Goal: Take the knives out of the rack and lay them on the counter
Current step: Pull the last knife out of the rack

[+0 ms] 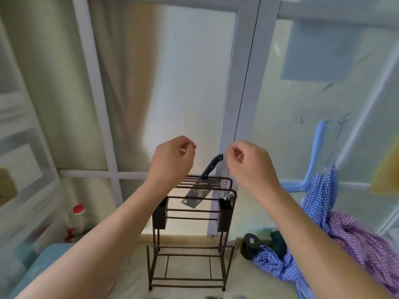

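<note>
A dark wire rack (190, 225) is standing on the pale counter (244, 275) in front of a frosted window (194, 83), and one knife (203, 184), a cleaver with a black handle, is sitting in the slots along the rack's top. Its long axis is running on a slant: the handle is pointing up and to the right, rising above the top bars, while the broad blade is hanging down and to the left inside the frame, with a small hole near its lower corner. Both hands are hovering above the rack with the handle showing in the gap between them, touching neither. The left hand (172, 160) is loosely curled, fingers bent in toward the palm, holding nothing, above and left of the handle. The right hand (248, 165) is likewise loosely curled and empty, its fingertips just beside the handle's upper end. Checked cloths (345, 229) are lying heaped to the right of the rack, and a red-capped bottle (76, 221) is standing to its left. Faint marks are showing on the right pane, too blurred to read.
</note>
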